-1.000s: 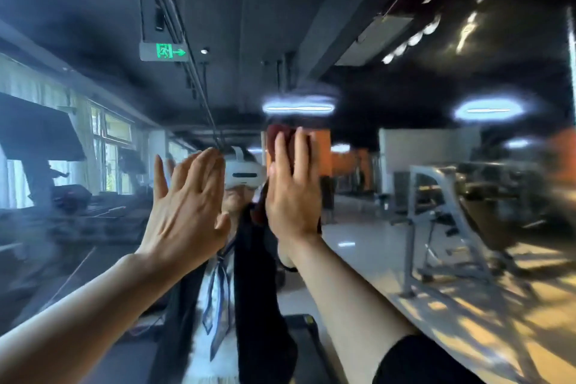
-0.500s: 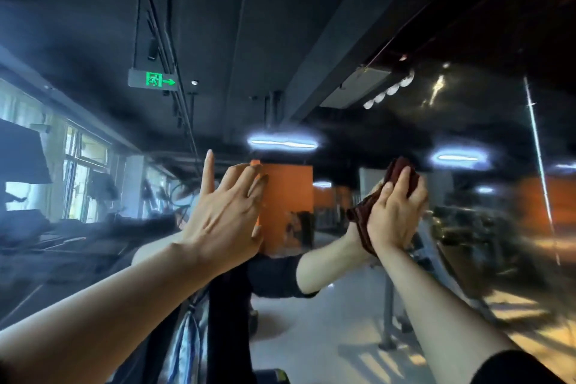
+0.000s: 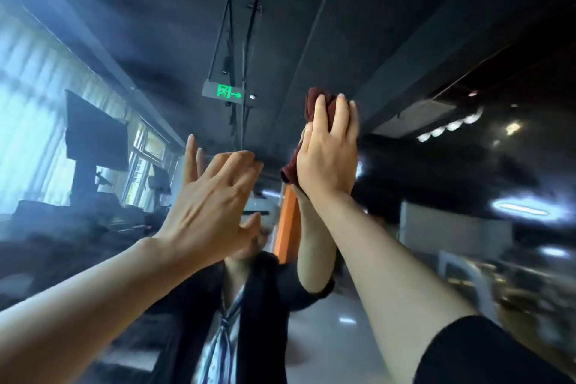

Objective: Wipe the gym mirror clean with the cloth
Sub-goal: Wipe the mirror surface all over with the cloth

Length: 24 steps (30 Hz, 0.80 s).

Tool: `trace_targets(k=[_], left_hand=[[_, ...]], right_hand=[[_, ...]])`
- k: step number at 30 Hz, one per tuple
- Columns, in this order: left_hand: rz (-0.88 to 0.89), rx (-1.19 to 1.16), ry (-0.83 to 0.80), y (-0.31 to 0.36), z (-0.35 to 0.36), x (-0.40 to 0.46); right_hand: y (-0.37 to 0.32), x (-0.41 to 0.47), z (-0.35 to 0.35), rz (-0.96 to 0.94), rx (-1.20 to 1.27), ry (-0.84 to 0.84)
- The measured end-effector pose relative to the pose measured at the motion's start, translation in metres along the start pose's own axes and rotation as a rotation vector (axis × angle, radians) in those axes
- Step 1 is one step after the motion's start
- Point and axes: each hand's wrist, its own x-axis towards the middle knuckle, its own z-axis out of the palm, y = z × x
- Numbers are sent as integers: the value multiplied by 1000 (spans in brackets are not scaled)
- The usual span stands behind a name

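Head view: the mirror [image 3: 405, 40] fills nearly the whole frame, reflecting a dark ceiling, a green exit sign [image 3: 225, 92] and bright windows [image 3: 28, 121] on the left. The dark red cloth [image 3: 311, 109] is bunched high on the glass, near the middle, pressed there under the right hand [image 3: 327, 153]. That hand's fingers lie straight and close together over the cloth, flattening it against the mirror rather than curling round it; a fold hangs out below the thumb side. The left hand [image 3: 212, 199] is just beside it, lower, holding nothing, its fingers spread and its fingertips seemingly braced on the glass.

Judging progress, the wiping looks to be in mid-course at the upper reach of the mirror. A hazy, smeared band shows across the left part of the reflection, though blur makes it hard to say whether that is dirt or motion. How much of the glass is already clean cannot be told; the wide areas to the right and below probably remain.
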Motion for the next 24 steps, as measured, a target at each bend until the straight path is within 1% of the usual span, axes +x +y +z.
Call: trace_targets(k=[5,11,15,17,20,22,24], left_hand=[[-98,38,80,-86,-26,-40],[-202,106,129,-188,-46,-87],[-203,102,174,-228,-45,-103],[-204,85,181,-234,-36,-106],[-226,79,169,-237,-20,-112],[-225,107,155,-239,-15,-115],[-215,120,138,-240,-14,-116]], right_hand=[[-102,1,32,-165,59,20],[-202,-8,55,-197,134,3],[-264,-23,62,-204,181,-24],[-289,-34,63,-254,173,-60],[-299,-45,65,-387,161,-127],[-285,-47,60,-483,169,-145],[-257,-45,54,-524,168,-139]])
